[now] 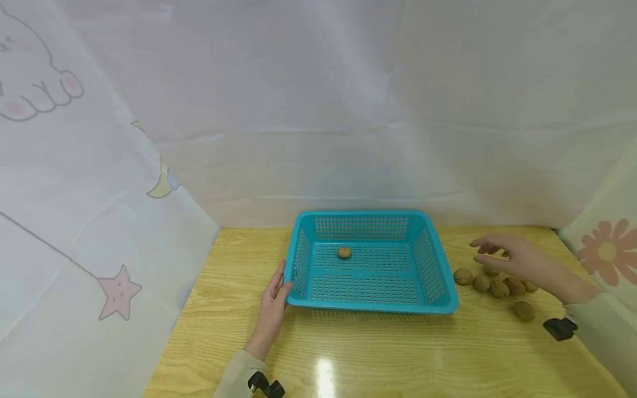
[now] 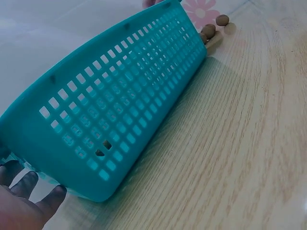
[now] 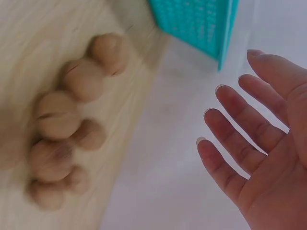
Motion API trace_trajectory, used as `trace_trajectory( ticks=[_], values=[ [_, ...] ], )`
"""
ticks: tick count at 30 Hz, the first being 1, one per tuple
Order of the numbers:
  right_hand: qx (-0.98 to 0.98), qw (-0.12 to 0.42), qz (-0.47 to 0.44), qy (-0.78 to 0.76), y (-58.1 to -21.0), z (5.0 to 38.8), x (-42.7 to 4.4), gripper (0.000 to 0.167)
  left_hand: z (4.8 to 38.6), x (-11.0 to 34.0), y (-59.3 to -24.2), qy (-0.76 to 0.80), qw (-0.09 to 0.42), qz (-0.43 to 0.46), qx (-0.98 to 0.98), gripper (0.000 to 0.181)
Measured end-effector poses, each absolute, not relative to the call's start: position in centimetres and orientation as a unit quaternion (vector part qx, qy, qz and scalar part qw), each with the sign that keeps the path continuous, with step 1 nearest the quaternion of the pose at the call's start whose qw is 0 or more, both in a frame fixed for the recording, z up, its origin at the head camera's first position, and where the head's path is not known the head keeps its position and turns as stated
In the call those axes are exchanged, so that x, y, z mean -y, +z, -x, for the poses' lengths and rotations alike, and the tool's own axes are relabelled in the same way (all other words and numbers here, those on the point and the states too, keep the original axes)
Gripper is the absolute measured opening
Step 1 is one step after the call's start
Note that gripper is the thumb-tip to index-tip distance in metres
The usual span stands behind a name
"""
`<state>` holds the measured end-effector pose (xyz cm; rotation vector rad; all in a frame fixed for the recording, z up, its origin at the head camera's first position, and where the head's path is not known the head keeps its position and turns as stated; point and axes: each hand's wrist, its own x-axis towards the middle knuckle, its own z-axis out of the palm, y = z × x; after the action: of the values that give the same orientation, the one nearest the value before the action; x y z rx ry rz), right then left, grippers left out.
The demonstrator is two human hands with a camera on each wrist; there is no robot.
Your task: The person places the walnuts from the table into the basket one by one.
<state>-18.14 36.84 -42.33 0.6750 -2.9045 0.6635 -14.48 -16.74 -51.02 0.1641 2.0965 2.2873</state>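
Observation:
A turquoise basket [image 1: 370,308] with slotted walls stands on the wooden table, a single walnut [image 1: 344,252] lying inside it. The left hand [image 1: 272,309] holds the basket's left side, thumb on the rim and fingers against the outer wall; the left wrist view shows its fingertips at the basket's end. To the right of the basket, several walnuts [image 1: 499,288] lie loosely grouped. Over them hovers the right hand [image 1: 512,257], palm and spread fingers visible in the right wrist view [image 3: 268,139], with nothing between them.
The wooden table [image 1: 239,265] reaches back to a pale cloth [image 1: 348,110] that hangs behind and at both sides. One walnut [image 1: 523,310] lies nearer the front than the rest of the group. Dark wrist devices [image 1: 560,328] sit on both sleeves.

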Motion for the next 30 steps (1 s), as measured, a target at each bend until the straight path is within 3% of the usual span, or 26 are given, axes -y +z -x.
trace_trajectory(
  ticks=[15,22,30],
  values=[
    [0.969,0.071,-0.145,0.188,-47.1,14.8,-44.5,0.033,14.7,16.9,-51.0,0.736,0.019,-0.055,-0.674,0.062],
    [0.979,-0.006,-0.084,0.183,-48.7,14.4,-46.8,0.048,14.8,16.9,-51.0,0.732,0.019,-0.054,-0.679,0.062],
    [0.979,-0.028,-0.049,0.193,-50.3,14.6,-47.6,0.056,14.9,17.0,-51.5,0.732,0.023,-0.056,-0.679,0.064]
  ],
)
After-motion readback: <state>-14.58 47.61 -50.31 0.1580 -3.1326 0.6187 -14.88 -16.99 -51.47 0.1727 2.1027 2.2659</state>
